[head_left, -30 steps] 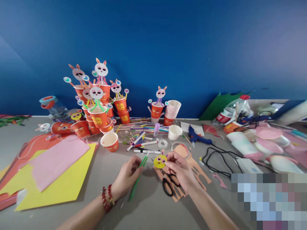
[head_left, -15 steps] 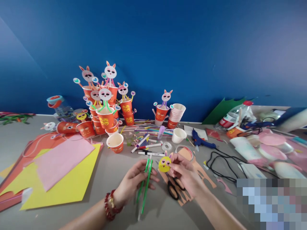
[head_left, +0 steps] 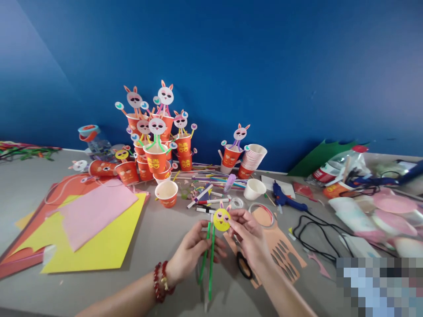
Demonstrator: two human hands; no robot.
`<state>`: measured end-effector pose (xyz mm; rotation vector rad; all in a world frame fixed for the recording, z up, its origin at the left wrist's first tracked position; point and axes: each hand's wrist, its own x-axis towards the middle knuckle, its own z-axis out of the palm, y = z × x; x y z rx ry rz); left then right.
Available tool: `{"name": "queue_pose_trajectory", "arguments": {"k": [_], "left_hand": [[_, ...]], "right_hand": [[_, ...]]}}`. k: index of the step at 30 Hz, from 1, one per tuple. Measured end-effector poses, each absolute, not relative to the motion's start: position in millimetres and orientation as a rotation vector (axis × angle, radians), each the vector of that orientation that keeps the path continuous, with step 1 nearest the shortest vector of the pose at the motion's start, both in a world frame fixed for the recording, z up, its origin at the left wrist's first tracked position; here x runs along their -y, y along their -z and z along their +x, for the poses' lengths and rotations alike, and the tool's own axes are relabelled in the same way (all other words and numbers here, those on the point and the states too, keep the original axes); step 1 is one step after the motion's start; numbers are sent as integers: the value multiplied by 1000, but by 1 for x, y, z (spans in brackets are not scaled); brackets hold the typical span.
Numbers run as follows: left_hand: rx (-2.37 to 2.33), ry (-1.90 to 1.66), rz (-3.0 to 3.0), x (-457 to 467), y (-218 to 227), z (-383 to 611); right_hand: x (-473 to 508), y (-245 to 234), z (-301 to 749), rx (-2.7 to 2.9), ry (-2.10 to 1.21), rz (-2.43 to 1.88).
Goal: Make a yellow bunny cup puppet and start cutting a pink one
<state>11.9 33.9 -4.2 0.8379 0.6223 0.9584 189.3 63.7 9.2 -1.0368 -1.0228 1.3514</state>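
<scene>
The yellow rabbit-face disc (head_left: 221, 219) was positioned above the table near the centre, its printed face toward the camera. The right hand (head_left: 249, 237) gripped the disc at its right edge, thumb and forefinger pinched together; the remaining fingers were curled, and the ends of some could not be made out. The left hand (head_left: 194, 250) was partly closed, with the green stems (head_left: 212, 264) held between thumb and fingers. A pale rod (head_left: 206, 303) showed beside the lower ends of the stems. Whether the disc touched the stem tops could not be determined.

Below the right hand, the scissors (head_left: 245, 266) lay on cut-out peach card (head_left: 287, 255); the hand covered most of them, leaving one black handle loop visible. The left hand's fingers partly overlapped the stems. At lower right, a pixelated block concealed the contents of that corner, and the pink-and-white items (head_left: 393, 207) above it were blurred.

The grey table (head_left: 158, 268) carried yellow card (head_left: 122, 246), orange paper cups (head_left: 155, 162) with rabbit figures, and a blue glue gun (head_left: 287, 199). A plain blue wall (head_left: 211, 53) stood behind.
</scene>
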Motion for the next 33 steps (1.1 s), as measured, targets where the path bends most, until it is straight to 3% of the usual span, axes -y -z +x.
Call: {"name": "queue_pose_trajectory", "arguments": {"k": [16, 33], "left_hand": [[-685, -938, 838, -33, 10, 16], [-699, -928, 836, -29, 9, 19]], "right_hand": [[-51, 1, 178, 984, -1494, -958], [-56, 7, 183, 1128, -1380, -983]]}}
